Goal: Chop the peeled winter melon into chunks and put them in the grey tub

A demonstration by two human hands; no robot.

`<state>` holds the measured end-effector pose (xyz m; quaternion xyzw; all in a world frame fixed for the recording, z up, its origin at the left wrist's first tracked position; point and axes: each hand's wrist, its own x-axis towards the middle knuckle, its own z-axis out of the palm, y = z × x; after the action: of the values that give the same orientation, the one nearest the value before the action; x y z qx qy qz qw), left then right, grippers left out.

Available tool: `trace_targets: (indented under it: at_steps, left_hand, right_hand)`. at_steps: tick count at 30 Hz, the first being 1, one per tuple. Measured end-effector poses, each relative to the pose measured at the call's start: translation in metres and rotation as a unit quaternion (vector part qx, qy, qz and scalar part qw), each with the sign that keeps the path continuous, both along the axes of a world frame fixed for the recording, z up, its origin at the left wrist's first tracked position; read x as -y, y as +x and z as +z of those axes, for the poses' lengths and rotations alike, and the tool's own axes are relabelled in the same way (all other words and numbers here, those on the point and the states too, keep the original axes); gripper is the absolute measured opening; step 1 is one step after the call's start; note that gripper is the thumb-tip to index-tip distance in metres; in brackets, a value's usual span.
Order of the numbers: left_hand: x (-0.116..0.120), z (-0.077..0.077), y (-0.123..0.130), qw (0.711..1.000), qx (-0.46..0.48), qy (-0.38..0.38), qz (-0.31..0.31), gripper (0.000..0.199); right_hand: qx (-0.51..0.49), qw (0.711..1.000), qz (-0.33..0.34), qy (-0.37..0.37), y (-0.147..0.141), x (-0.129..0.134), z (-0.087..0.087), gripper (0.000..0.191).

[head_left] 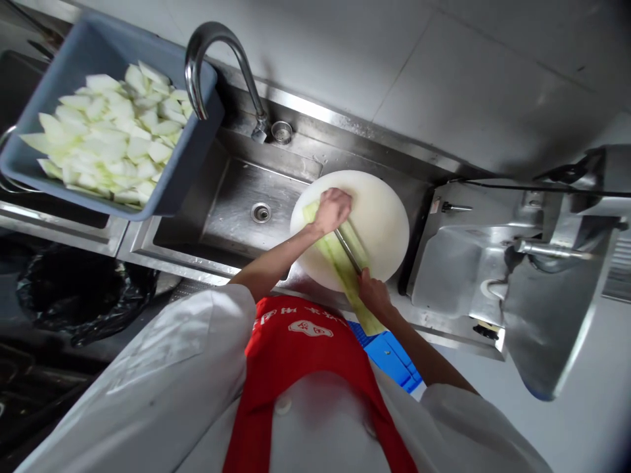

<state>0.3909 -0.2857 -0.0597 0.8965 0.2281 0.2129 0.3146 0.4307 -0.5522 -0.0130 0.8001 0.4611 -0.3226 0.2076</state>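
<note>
A round white cutting board [389, 217] lies across the right part of the sink. Long pale green gourd pieces [362, 315] rest on it, with one end hanging past the board's near edge. My right hand [374, 293] is closed round the handle of a knife [348, 250], whose blade shows nearly edge-on along the gourd. At the blade's far end, my left hand [334, 209] is curled over the gourd, fingers bent. Its fingertips are hidden, so whether it also touches the blade cannot be seen.
A grey-blue tub [197, 148] of cut pale green pieces stands at the left. A curved faucet [211, 33] arches over the steel sink [236, 190]. On the right is a metal slicing machine [444, 269]. A blue crate [394, 361] sits below; a black bin bag [83, 289] lies left.
</note>
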Motion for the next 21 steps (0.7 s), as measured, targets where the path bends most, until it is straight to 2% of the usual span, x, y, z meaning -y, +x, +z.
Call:
trace_targets:
  at_steps: [2, 3, 4, 6, 7, 9, 10, 12, 14, 15, 17, 19, 20, 21]
  left_hand:
    - [0.004, -0.005, -0.034, 0.995, 0.04, -0.005, 0.095, 0.03]
    - [0.01, -0.009, -0.052, 0.992, 0.046, -0.004, 0.114, 0.029]
    - [0.017, -0.012, -0.07, 0.994, 0.044, -0.001, 0.102, 0.026]
    - [0.033, -0.019, -0.101, 1.0, 0.022, -0.001, 0.022, 0.021]
    - [0.038, -0.021, -0.111, 1.0, 0.006, -0.005, -0.012, 0.021]
    - [0.035, -0.021, -0.12, 0.999, -0.025, -0.02, -0.024, 0.026]
    - [0.026, -0.019, -0.119, 0.999, -0.04, -0.028, -0.017, 0.034]
    - [-0.005, -0.012, -0.107, 0.995, -0.081, -0.039, -0.04, 0.066]
    - [-0.043, -0.005, -0.087, 0.976, -0.15, -0.032, -0.151, 0.101]
    - [-0.06, -0.002, -0.075, 0.956, -0.191, -0.021, -0.221, 0.111]
    - [-0.086, -0.002, -0.048, 0.903, -0.258, 0.012, -0.342, 0.122]
    - [-0.097, -0.007, -0.025, 0.858, -0.292, 0.043, -0.419, 0.124]
    - [-0.097, -0.011, -0.016, 0.854, -0.291, 0.057, -0.426, 0.123]
    - [-0.096, -0.016, -0.01, 0.864, -0.282, 0.069, -0.412, 0.119]
  right_hand:
    - [0.005, 1.0, 0.003, -0.001, 0.0, 0.001, -0.003, 0.037]
    - [0.008, 1.0, 0.004, -0.005, 0.0, 0.001, -0.004, 0.037]
    - [0.009, 1.0, 0.005, -0.01, 0.0, 0.001, -0.006, 0.038]
    - [0.008, 1.0, 0.004, -0.021, 0.001, 0.001, -0.008, 0.04]
    - [0.008, 1.0, 0.003, -0.023, 0.001, 0.001, -0.009, 0.041]
    - [0.006, 1.0, -0.001, -0.018, 0.001, 0.002, -0.01, 0.042]
    - [0.005, 1.0, -0.004, -0.016, 0.001, 0.002, -0.01, 0.043]
    - [0.001, 1.0, -0.006, -0.016, 0.001, 0.002, -0.008, 0.042]
    - [-0.001, 1.0, -0.006, -0.015, 0.001, 0.002, -0.007, 0.042]
    - [0.001, 1.0, -0.006, -0.013, 0.001, 0.002, -0.007, 0.041]
    - [0.008, 1.0, -0.01, -0.003, 0.0, 0.001, -0.006, 0.039]
    - [0.017, 1.0, -0.012, 0.006, 0.0, 0.001, -0.007, 0.038]
    - [0.021, 1.0, -0.011, 0.006, 0.0, 0.001, -0.008, 0.038]
    - [0.022, 1.0, -0.009, 0.003, 0.0, 0.001, -0.008, 0.038]
